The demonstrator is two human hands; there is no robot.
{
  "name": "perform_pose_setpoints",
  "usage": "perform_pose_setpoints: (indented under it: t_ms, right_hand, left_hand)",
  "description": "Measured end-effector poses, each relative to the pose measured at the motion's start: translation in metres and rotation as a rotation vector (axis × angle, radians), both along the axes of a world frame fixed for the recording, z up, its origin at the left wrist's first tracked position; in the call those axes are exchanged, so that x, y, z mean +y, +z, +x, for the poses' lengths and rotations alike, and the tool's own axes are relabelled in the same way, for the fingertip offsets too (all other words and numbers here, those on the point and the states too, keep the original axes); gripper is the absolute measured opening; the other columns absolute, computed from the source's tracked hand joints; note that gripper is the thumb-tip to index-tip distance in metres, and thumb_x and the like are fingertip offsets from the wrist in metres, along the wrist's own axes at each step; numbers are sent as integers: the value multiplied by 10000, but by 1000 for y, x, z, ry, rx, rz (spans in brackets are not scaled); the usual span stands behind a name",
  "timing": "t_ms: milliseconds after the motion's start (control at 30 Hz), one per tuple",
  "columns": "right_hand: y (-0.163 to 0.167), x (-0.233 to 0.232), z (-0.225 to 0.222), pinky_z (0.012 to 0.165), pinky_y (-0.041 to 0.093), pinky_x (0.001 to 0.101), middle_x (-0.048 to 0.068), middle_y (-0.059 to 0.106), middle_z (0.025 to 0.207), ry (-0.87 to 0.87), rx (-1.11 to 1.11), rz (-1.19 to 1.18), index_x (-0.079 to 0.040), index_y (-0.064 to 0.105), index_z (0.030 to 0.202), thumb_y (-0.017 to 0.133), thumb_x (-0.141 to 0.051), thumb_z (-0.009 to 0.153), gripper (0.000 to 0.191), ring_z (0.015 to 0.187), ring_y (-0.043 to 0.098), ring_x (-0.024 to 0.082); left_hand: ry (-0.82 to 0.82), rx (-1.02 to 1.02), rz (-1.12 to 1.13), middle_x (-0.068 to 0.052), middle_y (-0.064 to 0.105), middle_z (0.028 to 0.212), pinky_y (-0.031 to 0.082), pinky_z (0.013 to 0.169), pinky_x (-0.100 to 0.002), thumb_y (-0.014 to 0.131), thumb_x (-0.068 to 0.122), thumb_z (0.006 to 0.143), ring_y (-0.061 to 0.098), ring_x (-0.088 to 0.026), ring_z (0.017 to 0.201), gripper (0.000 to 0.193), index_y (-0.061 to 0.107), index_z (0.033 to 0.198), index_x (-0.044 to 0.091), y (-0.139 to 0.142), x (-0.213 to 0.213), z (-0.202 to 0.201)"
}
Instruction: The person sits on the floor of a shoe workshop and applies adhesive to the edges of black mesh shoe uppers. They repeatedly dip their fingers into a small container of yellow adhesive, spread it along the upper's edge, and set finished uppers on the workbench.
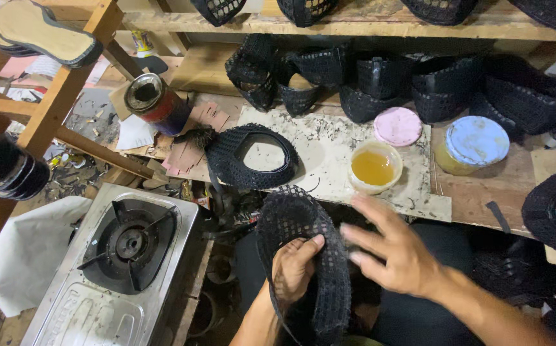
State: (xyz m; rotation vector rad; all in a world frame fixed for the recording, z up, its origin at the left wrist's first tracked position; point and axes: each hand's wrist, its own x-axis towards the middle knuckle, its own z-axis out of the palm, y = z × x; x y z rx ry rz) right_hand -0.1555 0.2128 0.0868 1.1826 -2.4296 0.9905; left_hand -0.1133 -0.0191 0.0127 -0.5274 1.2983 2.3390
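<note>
The left hand has its grip clenched on a black mesh shoe upper, held low in front of the desk edge, thumb pressed on the mesh. The right hand hovers just beside it, grip released and fingers spread (slightly blurred, so contact is hard to judge). Just beyond, an open cup of amber glue stands beside another flat mesh upper.
</note>
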Motion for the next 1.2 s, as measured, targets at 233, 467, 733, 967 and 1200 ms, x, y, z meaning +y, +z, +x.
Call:
perform_pose_setpoints:
  t_ms: [233,467,733,967,1200]
  right_hand:
    - [-10,-2,3,1189,348,503,251,371,1569,-6,-4,-17,-104,694,1266,738,-12,750,527,1472,363,437]
    - [-9,0,1,1180,374,495,251,361,1566,17,35,-46,-87,665,1262,766,-44,782,492,1458,394,427]
    - [-6,9,4,1198,396,472,161,419,1556,66,127,-44,-223,712,1222,752,-20,762,504,1461,427,369]
    - [-4,9,9,1141,426,475,142,460,1513,80,120,44,-197,739,1213,761,16,721,537,1414,464,390]
    - [-3,-7,24,806,628,294,157,559,1366,0,-541,-252,-45,590,1355,793,-20,780,611,948,733,178]
  left_hand:
    - [-62,-86,0,19,510,592,284,459,-257,722,215,921,410,-86,502,277,603,710,81,14,16,5]
    - [-163,-35,32,11,549,645,306,486,-242,713,240,934,437,-83,547,260,637,752,72,25,11,6]
    - [-16,-35,131,-3,639,716,418,599,-257,677,137,931,555,-91,639,181,659,773,51,22,7,4]
    - [6,15,71,38,551,603,278,455,-271,696,208,937,421,-81,495,276,614,692,110,5,6,-1]
    - [65,75,-129,42,557,673,308,482,-240,640,307,979,433,-58,551,255,702,917,68,7,13,-8]
